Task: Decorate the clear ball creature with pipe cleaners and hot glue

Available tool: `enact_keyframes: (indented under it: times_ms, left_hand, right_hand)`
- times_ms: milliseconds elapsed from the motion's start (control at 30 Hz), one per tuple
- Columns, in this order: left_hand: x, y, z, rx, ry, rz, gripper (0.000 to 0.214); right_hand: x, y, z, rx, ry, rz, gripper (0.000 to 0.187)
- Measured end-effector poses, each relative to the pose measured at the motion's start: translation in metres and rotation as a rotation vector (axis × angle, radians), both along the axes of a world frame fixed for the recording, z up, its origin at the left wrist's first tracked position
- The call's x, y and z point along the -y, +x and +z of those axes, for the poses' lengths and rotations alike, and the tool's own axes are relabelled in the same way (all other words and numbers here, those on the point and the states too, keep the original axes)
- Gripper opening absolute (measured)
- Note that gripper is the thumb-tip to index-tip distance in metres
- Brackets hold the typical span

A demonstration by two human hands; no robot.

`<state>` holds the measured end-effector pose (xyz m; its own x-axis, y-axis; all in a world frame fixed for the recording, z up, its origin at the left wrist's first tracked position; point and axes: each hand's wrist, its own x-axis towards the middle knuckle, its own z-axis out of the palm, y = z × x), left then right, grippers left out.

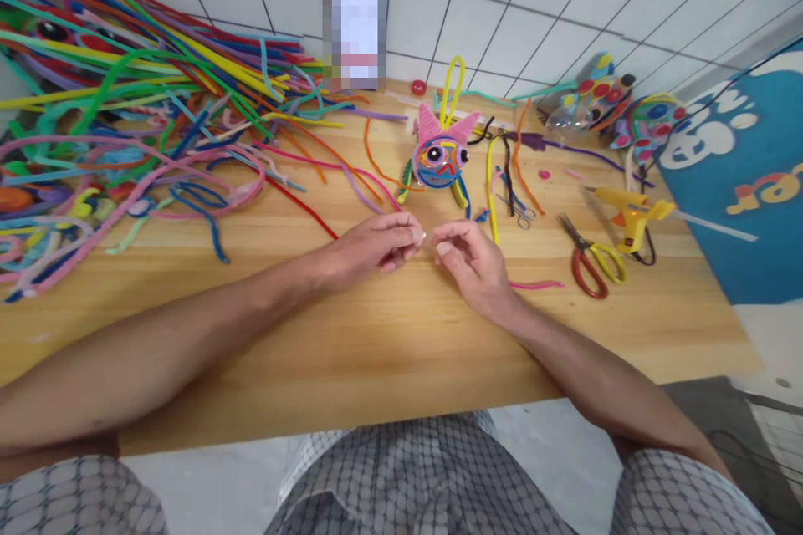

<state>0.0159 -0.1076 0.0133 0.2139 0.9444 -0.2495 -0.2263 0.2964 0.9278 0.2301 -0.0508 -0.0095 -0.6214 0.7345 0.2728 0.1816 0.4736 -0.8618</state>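
My left hand (pixel 387 242) is closed in a pinch, with a small white bit (pixel 424 236) showing at its fingertips. Just to its right, my right hand (pixel 472 261) has its thumb and fingers curled together; whatever they hold, if anything, is too small to make out. A narrow gap separates the two hands. Right behind them stands a pipe-cleaner figure (pixel 439 165) with pink pointed ears, a yellow loop on top, googly eyes and green-and-yellow legs. A pink pipe cleaner (pixel 538 284) lies beside my right wrist.
Many coloured pipe cleaners (pixel 181 109) heap up at the left. On the right of the wooden table (pixel 351 351) lie scissors (pixel 590 257), with a yellow glue gun (pixel 633 213) beside them. Two decorated figures (pixel 652 121) sit farther back. A blurred-out phone-like screen (pixel 355 17) leans against the tiled wall.
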Motion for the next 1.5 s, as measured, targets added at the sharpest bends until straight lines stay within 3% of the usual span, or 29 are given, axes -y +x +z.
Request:
enact_keyframes:
  times_ms: [133,333,500,600,667,700,767,867,967,1033,1100,1200,1267,1333,1400,1500]
  left_hand:
    - [-0.001,-0.004,0.004,-0.024,0.03,-0.071,0.017]
    - [-0.002,-0.017,0.019,-0.139,0.022,-0.512,0.029]
    - [0.001,-0.019,0.039,-0.215,-0.032,-0.735,0.025]
    - [0.033,-0.017,0.049,-0.213,-0.064,-0.947,0.016]
    - [0.073,-0.017,0.052,-0.25,-0.075,-1.111,0.021]
    - [0.096,-0.019,0.054,-0.332,-0.075,-1.133,0.02]
    - [0.138,-0.026,0.059,-0.641,-0.084,-1.072,0.018]
    - [0.165,-0.043,0.075,-0.832,-0.2,-0.982,0.05]
    - [0.146,-0.063,0.092,-0.84,-0.188,-0.738,0.033]
    - [0.123,-0.077,0.091,-0.873,-0.074,-0.545,0.023]
    - [0.1,-0.09,0.077,-1.052,0.053,-0.3,0.027]
    - [0.073,-0.114,0.04,-1.443,0.284,0.096,0.028]
    - [0.06,-0.13,0.017,-1.616,0.383,0.176,0.031]
    - [0.049,-0.144,0.001,-1.728,0.36,0.166,0.034]
    - [0.04,-0.154,-0.007,-1.788,0.287,0.18,0.038]
    - [0.034,-0.157,-0.012,-1.849,0.196,0.302,0.044]
  right_hand:
    - [0.0,0.002,-0.002,0.008,0.032,-0.017,0.017]
    - [-0.006,0.004,-0.008,0.034,0.101,-0.048,0.014]
    - [-0.005,-0.001,-0.005,0.043,0.201,0.024,0.01]
    - [-0.002,-0.001,-0.003,0.045,0.265,0.051,0.009]
    - [-0.002,-0.001,-0.002,0.044,0.296,0.064,0.008]
    - [-0.001,-0.001,-0.001,0.043,0.306,0.077,0.008]
    - [-0.001,-0.001,-0.001,0.043,0.315,0.106,0.007]
    - [-0.001,-0.002,-0.001,0.04,0.322,0.143,0.007]
    - [0.001,-0.004,-0.001,0.02,0.35,0.161,0.009]
    - [0.003,-0.005,-0.002,0.005,0.371,0.18,0.011]
    - [0.004,-0.006,-0.002,0.001,0.375,0.202,0.013]
    - [0.006,-0.006,-0.003,-0.008,0.393,0.22,0.015]
    - [0.006,-0.007,-0.003,-0.009,0.419,0.224,0.016]
    - [0.005,-0.007,-0.004,-0.008,0.441,0.222,0.015]
    - [0.004,-0.006,-0.006,-0.008,0.459,0.226,0.015]
    - [0.003,-0.005,-0.009,-0.004,0.482,0.25,0.017]
